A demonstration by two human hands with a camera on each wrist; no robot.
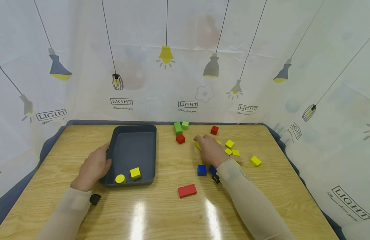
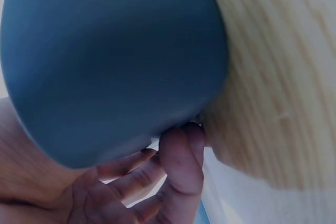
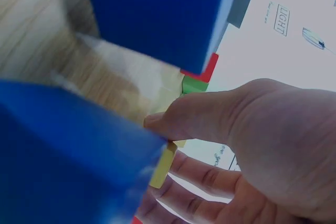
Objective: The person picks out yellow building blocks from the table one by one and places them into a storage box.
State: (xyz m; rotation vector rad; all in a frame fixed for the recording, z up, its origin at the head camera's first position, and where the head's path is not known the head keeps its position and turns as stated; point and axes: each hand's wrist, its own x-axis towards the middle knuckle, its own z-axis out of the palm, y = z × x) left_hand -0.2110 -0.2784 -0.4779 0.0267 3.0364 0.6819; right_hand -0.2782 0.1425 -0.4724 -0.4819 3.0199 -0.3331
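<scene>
My left hand [image 1: 93, 168] grips the left side of a dark grey tray [image 1: 134, 128]; its fingertips meet the tray's wall [image 2: 115, 66] in the left wrist view. Inside the tray lie a yellow cylinder [image 1: 120, 179] and a yellow block [image 1: 135, 173]. Over the group at the right, my right hand [image 1: 212, 150] reaches down with a yellow block [image 1: 198, 145] at its fingertips. In the right wrist view a yellow block [image 3: 164, 166] shows between thumb and fingers; whether it is pinched cannot be told. Blue blocks [image 1: 201, 170] sit close below that hand.
Several yellow blocks [image 1: 229, 144] lie right of the right hand, one farther out [image 1: 255, 161]. Green blocks [image 1: 177, 128] and red cubes [image 1: 180, 139] stand toward the back edge. A red flat block [image 1: 187, 190] lies in front. A printed curtain [image 1: 149, 106] hangs behind the table.
</scene>
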